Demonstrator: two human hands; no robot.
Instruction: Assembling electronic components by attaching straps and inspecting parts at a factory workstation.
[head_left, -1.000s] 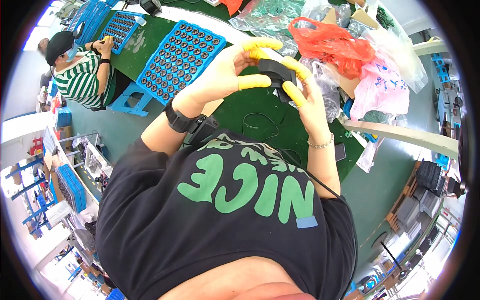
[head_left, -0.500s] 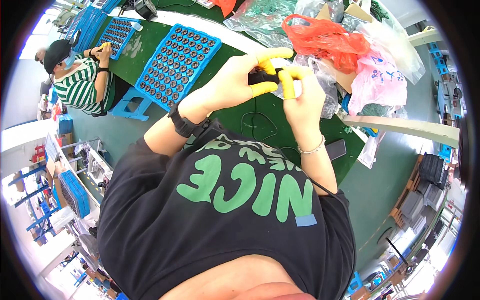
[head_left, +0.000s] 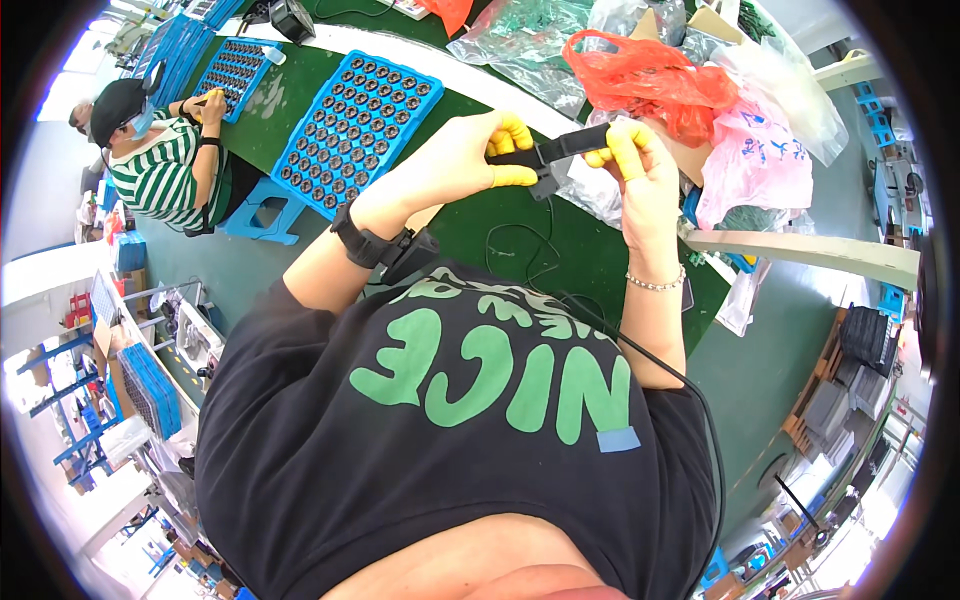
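Note:
Between my two hands a black strap [head_left: 580, 143] is drawn out, with a small dark boxy piece [head_left: 546, 182] hanging from its middle. My left hand [head_left: 462, 165], in yellow finger covers, pinches the strap's left part beside that piece. On the other end, the yellow-covered fingers of my right hand [head_left: 645, 175] are closed. A thin black cable [head_left: 552, 240] runs below the piece over the green table. My left wrist wears a black band with a dark box [head_left: 385, 250], and my right wrist a beaded bracelet [head_left: 657, 284].
Left of my hands lies a blue tray [head_left: 355, 130] filled with round dark parts. Red plastic bag [head_left: 650, 85], pink bag [head_left: 755, 160] and clear bags crowd the far right of the table [head_left: 470, 235]. A co-worker in a striped shirt [head_left: 160, 175] sits at the left by another tray [head_left: 238, 75].
My hands have moved apart, the right one going right, and the strap now stretches between them. The boxy piece has come into view. My right forearm now mostly covers a dark flat object on the table.

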